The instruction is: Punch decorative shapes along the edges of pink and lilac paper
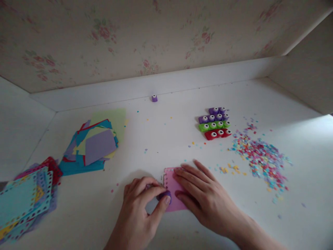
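Note:
In the head view a pink sheet of paper (174, 204) lies on the white table, with small punched holes along its top edge and upper left edge. My left hand (143, 205) grips a purple craft punch (166, 196) at the sheet's left edge, the thumb pressing on it. Part of the punch is hidden by the fingers. My right hand (205, 194) rests flat on the sheet's right side, fingers stretched out, and covers much of it.
Rows of purple, green and red punches (213, 125) stand back right. Beside them spreads a heap of paper confetti (262, 158). One purple punch (154, 98) sits near the wall. Coloured paper sheets (100, 147) are piled at left, with hole-edged cards (19, 198) nearer.

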Action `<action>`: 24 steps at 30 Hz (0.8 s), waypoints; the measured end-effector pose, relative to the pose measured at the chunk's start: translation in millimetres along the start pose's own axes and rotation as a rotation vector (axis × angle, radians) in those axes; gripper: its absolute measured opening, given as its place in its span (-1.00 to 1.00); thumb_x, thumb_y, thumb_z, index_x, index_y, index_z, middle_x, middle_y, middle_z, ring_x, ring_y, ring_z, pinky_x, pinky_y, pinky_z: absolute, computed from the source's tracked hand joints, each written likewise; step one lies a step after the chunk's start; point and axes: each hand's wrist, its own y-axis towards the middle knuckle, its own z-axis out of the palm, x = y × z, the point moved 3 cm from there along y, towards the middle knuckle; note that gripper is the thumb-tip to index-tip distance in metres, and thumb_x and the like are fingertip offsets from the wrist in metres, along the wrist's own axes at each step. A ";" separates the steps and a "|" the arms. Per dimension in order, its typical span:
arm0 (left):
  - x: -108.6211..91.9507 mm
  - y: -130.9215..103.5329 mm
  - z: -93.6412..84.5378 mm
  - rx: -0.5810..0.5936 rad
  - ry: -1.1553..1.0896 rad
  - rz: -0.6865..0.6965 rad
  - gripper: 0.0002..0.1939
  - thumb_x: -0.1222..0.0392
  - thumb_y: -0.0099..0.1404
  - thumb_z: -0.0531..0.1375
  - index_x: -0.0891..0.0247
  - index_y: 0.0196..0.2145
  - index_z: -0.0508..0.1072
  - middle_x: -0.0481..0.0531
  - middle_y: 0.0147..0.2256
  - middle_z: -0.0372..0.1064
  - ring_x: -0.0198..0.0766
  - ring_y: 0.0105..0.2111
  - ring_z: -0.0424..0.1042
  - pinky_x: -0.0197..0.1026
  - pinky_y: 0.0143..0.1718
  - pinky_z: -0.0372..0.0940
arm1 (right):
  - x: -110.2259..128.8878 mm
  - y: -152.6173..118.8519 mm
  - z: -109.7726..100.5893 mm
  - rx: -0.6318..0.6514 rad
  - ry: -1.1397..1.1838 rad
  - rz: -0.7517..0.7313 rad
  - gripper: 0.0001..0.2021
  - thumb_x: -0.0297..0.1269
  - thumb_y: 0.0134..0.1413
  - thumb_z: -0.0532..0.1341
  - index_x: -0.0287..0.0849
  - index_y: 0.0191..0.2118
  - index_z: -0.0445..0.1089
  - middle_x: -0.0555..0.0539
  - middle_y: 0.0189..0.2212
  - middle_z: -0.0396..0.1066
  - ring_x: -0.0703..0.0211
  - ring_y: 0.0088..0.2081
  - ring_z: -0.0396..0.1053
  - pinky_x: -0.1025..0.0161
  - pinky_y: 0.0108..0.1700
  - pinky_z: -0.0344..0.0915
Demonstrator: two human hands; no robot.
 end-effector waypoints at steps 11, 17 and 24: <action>-8.0 14.0 -2.2 0.080 0.008 -0.024 -0.88 0.27 0.27 0.20 0.14 -0.43 0.47 -0.01 -0.31 0.40 -0.13 -0.27 0.41 -0.11 -0.27 0.27 | 3.6 -1.4 -2.5 0.018 0.021 0.012 -0.63 -0.20 0.32 0.16 -0.10 0.19 0.35 -0.10 0.14 0.44 0.04 0.21 0.30 -0.14 0.35 0.03; 1.8 6.1 -10.7 0.063 -0.137 0.007 -0.88 0.18 0.35 0.20 0.10 -0.32 0.55 -0.02 -0.26 0.45 -0.20 -0.18 0.45 -0.15 -0.15 0.35 | 2.1 -3.8 -1.6 -0.008 0.027 -0.011 -0.63 -0.18 0.30 0.19 -0.10 0.18 0.35 -0.13 0.12 0.44 0.03 0.20 0.31 -0.15 0.33 0.05; 43.2 -14.1 -25.2 -0.169 -0.094 -0.006 -0.74 0.04 0.43 0.11 0.16 -0.20 0.57 0.06 -0.19 0.51 -0.18 -0.15 0.48 -0.11 -0.07 0.39 | 1.7 -3.2 -1.8 -0.015 0.029 -0.026 -0.63 -0.17 0.27 0.22 -0.10 0.15 0.37 -0.14 0.11 0.46 0.04 0.19 0.33 -0.15 0.31 0.08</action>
